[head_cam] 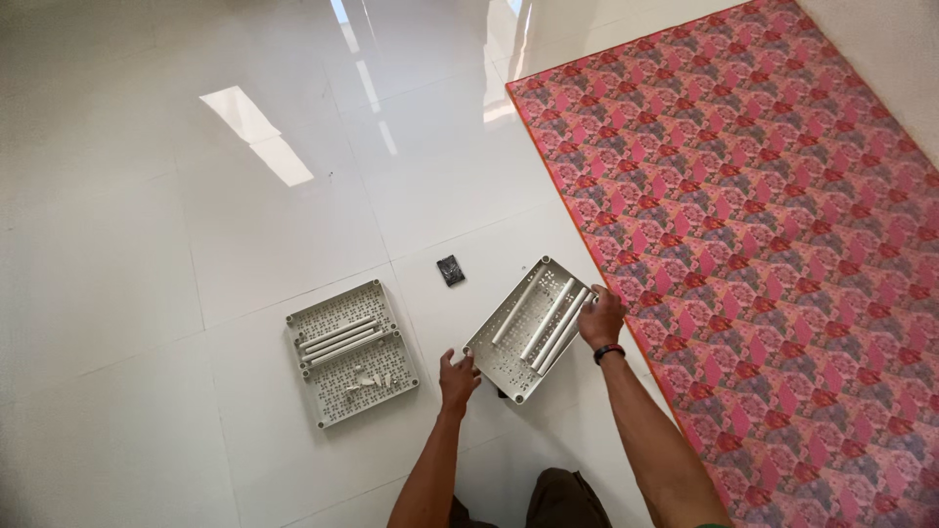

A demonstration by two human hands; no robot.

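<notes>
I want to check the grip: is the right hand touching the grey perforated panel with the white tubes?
Touching. The head view shows the right hand on the far corner of the grey perforated panel.

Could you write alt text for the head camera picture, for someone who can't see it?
Seen from above, a person's left hand and right hand grip opposite edges of a grey perforated tray holding white tubes, on a glossy white tiled floor. A second tray lies to the left, a small black packet behind, a pink patterned mat on the right.
</notes>
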